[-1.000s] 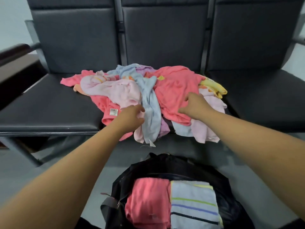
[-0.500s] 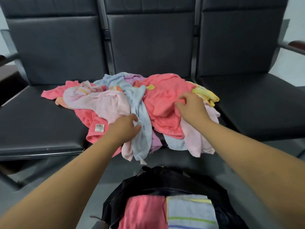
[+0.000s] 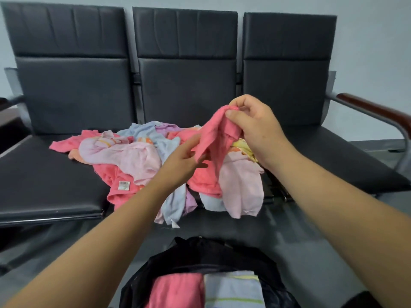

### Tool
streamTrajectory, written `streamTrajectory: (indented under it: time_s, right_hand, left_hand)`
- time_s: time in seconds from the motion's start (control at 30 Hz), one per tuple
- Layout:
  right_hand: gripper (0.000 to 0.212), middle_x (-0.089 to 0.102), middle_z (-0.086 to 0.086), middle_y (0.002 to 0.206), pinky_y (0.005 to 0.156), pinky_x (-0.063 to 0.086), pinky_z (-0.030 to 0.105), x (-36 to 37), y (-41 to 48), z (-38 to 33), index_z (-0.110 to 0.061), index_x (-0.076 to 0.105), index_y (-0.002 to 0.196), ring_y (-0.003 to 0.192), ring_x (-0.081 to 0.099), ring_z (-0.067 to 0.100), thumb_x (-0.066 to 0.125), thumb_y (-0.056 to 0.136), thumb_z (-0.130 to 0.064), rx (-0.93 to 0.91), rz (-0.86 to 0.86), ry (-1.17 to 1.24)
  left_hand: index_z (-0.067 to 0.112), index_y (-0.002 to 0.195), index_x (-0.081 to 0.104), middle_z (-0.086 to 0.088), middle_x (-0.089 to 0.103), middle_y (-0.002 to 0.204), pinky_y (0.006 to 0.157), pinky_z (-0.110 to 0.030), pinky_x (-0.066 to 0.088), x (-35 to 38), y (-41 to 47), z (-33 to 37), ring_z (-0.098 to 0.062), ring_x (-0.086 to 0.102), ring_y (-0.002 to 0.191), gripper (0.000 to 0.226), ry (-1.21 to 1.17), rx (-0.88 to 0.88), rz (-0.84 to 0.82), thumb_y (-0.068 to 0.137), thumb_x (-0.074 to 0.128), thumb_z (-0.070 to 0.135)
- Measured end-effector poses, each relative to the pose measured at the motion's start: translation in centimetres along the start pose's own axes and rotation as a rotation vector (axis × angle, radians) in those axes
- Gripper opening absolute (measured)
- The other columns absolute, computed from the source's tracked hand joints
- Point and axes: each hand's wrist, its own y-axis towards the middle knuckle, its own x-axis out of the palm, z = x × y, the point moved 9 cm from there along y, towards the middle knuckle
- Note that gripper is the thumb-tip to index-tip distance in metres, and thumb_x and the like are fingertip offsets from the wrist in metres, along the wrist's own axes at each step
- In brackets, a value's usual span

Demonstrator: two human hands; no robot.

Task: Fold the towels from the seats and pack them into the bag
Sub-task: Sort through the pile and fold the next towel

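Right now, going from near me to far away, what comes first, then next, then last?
Black bag → towel pile → middle backrest → wall. The coral towel, gripped by the left hand and right hand, hangs over the pile, so I skip it.

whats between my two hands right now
In the head view, the coral towel spans them: the right hand pinches its top corner and the left hand holds its lower edge.

Legible text: none. One white tag [image 3: 123, 186] on coral towel [image 3: 112, 174]; barcode-like print, too small to read.
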Motion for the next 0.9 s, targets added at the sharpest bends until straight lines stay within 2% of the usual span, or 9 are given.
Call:
streamTrajectory:
  time_s: [0.1, 0.17, 0.3, 0.4, 0.5, 0.57, 0.67, 0.8, 0.9]
  right_hand:
    - [0.013, 0.069, 0.008, 0.088, 0.072, 0.055, 0.038, -2.6, -0.8, -0.7, -0.014, 0.067, 0.090, 0.079, 0.065, 0.021, 0.061, 0.095, -0.003, 0.073, 0.052, -0.023]
    - [0.016, 0.074, 0.010, 0.096, 0.083, 0.061, 0.043, -4.2, -1.2, -0.8, -0.017, 0.071, 0.093, 0.091, 0.072, 0.027, 0.065, 0.093, -0.001, 0.128, 0.071, -0.049]
    - [0.022, 0.069, 0.016, 0.109, 0.088, 0.061, 0.048, -6.2, -2.0, -2.3, -0.009, 0.070, 0.109, 0.099, 0.072, 0.030, 0.068, 0.091, 0.004, 0.211, 0.074, 0.039]
    - [0.017, 0.070, 0.018, 0.107, 0.086, 0.062, 0.040, -7.4, -2.0, -6.4, -0.006, 0.068, 0.108, 0.097, 0.072, 0.030, 0.064, 0.094, 0.003, 0.149, 0.080, 0.190]
    - [0.011, 0.073, 0.008, 0.084, 0.076, 0.058, 0.032, -8.7, -1.5, -12.3, -0.005, 0.068, 0.102, 0.078, 0.069, 0.018, 0.059, 0.098, 0.000, 0.041, 0.059, 0.489]
    - [0.013, 0.072, 0.007, 0.076, 0.073, 0.056, 0.029, -9.3, -1.2, -15.6, -0.001, 0.069, 0.098, 0.072, 0.067, 0.015, 0.056, 0.099, -0.001, -0.007, 0.025, 0.651]
    - [0.014, 0.071, 0.008, 0.079, 0.070, 0.056, 0.028, -8.9, -1.3, -18.2, 0.003, 0.069, 0.097, 0.074, 0.066, 0.017, 0.056, 0.099, -0.002, 0.012, -0.082, 0.592]
    - [0.029, 0.069, 0.013, 0.096, 0.078, 0.060, 0.031, -7.5, -2.2, -18.1, 0.003, 0.067, 0.113, 0.084, 0.068, 0.020, 0.068, 0.094, -0.020, 0.110, -0.236, 0.539]
    - [0.046, 0.075, 0.018, 0.104, 0.084, 0.059, 0.030, -6.6, -3.4, -16.5, 0.009, 0.069, 0.111, 0.096, 0.073, 0.026, 0.078, 0.084, -0.027, 0.128, -0.310, 0.401]
  left_hand:
    - [0.021, 0.111, 0.074, -0.009, 0.071, 0.112, 0.099, -0.043, 0.055, -0.6, -0.6, 3.3, -0.029, 0.065, 0.112, 0.023, -0.018, 0.062, 0.065, 0.098, 0.059, 0.031]
    - [0.017, 0.104, 0.077, -0.006, 0.077, 0.105, 0.096, -0.037, 0.054, -1.3, -0.8, 5.0, -0.023, 0.070, 0.106, 0.025, -0.069, 0.030, 0.113, 0.103, 0.053, 0.011]
    - [0.008, 0.084, 0.075, -0.011, 0.074, 0.086, 0.084, -0.032, 0.060, -2.0, -0.5, 10.0, -0.020, 0.072, 0.083, 0.034, -0.079, -0.040, 0.131, 0.101, 0.058, 0.031]
    - [0.007, 0.089, 0.073, -0.014, 0.075, 0.087, 0.082, -0.036, 0.062, -2.0, -0.2, 16.2, -0.022, 0.073, 0.085, 0.042, -0.120, -0.019, 0.090, 0.085, 0.062, 0.048]
    - [0.008, 0.093, 0.068, -0.006, 0.071, 0.074, 0.072, -0.033, 0.064, -1.9, -0.2, 23.4, -0.015, 0.071, 0.069, 0.026, -0.297, 0.092, -0.001, 0.089, 0.063, 0.033]
    - [0.009, 0.104, 0.065, -0.003, 0.068, 0.070, 0.063, -0.025, 0.058, -2.0, -0.5, 27.7, -0.012, 0.064, 0.061, 0.009, -0.192, 0.205, -0.053, 0.095, 0.063, 0.006]
    - [0.022, 0.124, 0.067, -0.011, 0.065, 0.078, 0.065, -0.025, 0.050, -1.6, -1.3, 31.1, -0.019, 0.057, 0.067, 0.044, 0.026, 0.257, -0.119, 0.096, 0.053, -0.009]
    - [0.026, 0.082, 0.079, 0.004, 0.058, 0.062, 0.048, -0.018, 0.038, -2.4, -2.3, 32.1, -0.010, 0.045, 0.051, 0.039, 0.069, 0.233, -0.072, 0.102, 0.052, 0.007]
    - [0.020, 0.084, 0.076, 0.000, 0.054, 0.066, 0.049, -0.022, 0.039, -5.1, -2.6, 29.9, -0.011, 0.044, 0.054, 0.029, 0.041, 0.104, 0.104, 0.103, 0.055, 0.016]
